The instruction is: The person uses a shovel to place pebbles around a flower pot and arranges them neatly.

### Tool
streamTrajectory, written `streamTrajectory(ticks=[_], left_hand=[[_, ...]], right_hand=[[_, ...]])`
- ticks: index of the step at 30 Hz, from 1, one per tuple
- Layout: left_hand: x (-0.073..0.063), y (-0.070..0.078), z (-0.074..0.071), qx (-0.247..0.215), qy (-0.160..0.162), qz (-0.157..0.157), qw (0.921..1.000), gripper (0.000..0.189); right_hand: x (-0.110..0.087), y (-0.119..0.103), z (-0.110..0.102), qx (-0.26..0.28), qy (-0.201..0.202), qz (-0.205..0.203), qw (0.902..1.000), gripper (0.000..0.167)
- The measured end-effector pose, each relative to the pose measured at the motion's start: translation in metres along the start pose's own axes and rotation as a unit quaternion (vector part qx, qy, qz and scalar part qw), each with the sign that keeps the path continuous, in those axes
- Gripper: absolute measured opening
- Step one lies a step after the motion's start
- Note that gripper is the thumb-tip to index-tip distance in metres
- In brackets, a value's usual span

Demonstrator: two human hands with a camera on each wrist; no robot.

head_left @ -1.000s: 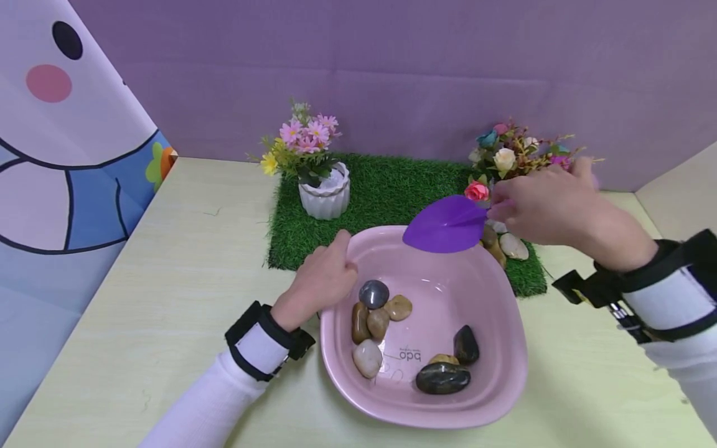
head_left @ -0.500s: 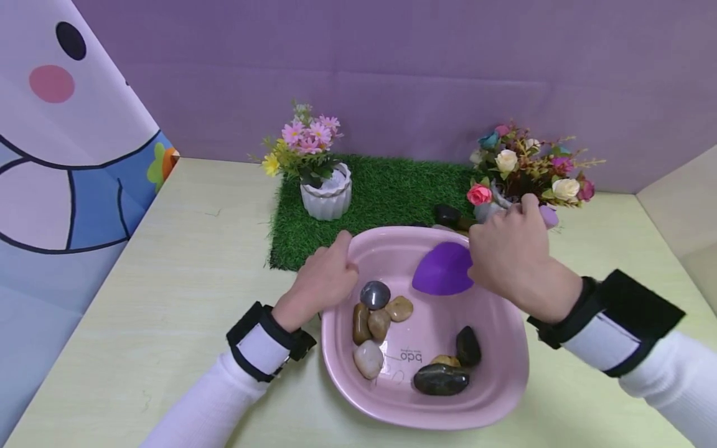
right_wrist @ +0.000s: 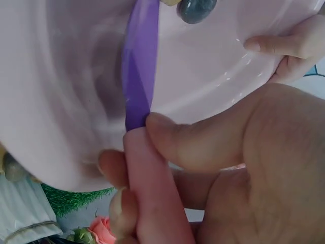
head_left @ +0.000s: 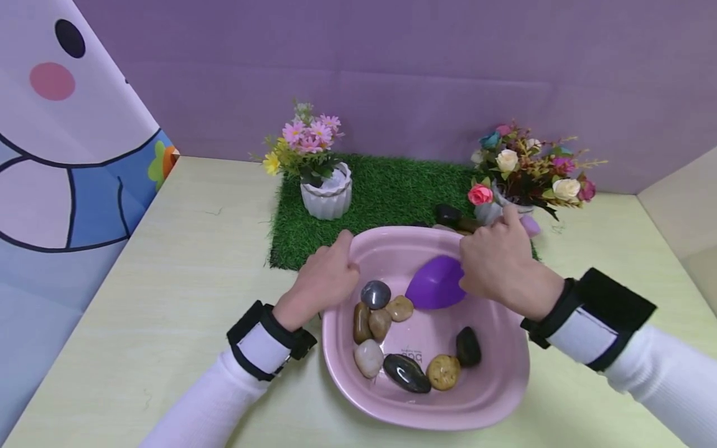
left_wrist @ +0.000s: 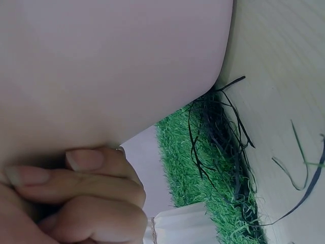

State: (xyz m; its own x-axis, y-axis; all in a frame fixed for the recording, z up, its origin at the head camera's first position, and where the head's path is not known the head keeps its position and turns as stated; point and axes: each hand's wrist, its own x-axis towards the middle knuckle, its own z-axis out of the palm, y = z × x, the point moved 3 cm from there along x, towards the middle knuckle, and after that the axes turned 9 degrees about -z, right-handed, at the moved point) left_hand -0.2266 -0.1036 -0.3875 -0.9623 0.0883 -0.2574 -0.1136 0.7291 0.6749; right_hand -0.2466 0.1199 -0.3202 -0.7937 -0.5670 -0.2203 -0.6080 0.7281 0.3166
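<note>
A pink plastic basin (head_left: 506,392) holds several smooth stones. My left hand (head_left: 327,277) grips its left rim, with curled fingertips (left_wrist: 86,160) against the outer wall in the left wrist view. Over the basin's far right side, my right hand (head_left: 498,264) holds a toy shovel by its pink handle (right_wrist: 152,188), thumb and fingers wrapped round it. The shovel's purple blade (head_left: 437,283) dips inside the basin, close to a tan stone (head_left: 400,308). A long black stone (head_left: 407,373) and a round yellowish stone (head_left: 444,372) lie side by side near the front.
Behind the basin lies a green turf mat (head_left: 403,186), partly hidden by it. A white pot of pink and yellow flowers (head_left: 327,196) stands on the mat's left. Mixed roses (head_left: 526,165) in another pot are at the right, with dark stones (head_left: 448,214) nearby.
My right hand has brought the shovel from over the far rim down and left into the basin. The long black stone has shifted left, uncovering the yellowish one. My left hand stays put.
</note>
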Motion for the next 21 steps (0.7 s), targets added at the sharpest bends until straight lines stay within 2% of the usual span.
streamTrajectory(ticks=[7, 10, 16, 21], left_hand=[[-0.001, 0.000, 0.000, 0.001, 0.002, 0.001, 1.0000, 0.027], [-0.001, 0.000, 0.000, 0.001, 0.001, 0.000, 1.0000, 0.027], [-0.001, 0.001, 0.000, 0.005, 0.002, 0.000, 1.0000, 0.027], [-0.001, 0.001, 0.000, 0.011, 0.005, 0.001, 0.9999, 0.024]], right_hand=[[0.004, -0.003, 0.004, 0.042, -0.032, -0.021, 0.9984, 0.033], [0.007, -0.006, 0.006, 0.042, -0.042, -0.021, 0.9980, 0.031], [0.010, -0.013, 0.009, 0.016, -0.012, -0.017, 0.9996, 0.034], [0.011, -0.015, 0.010, 0.020, 0.000, -0.020, 0.9996, 0.033]])
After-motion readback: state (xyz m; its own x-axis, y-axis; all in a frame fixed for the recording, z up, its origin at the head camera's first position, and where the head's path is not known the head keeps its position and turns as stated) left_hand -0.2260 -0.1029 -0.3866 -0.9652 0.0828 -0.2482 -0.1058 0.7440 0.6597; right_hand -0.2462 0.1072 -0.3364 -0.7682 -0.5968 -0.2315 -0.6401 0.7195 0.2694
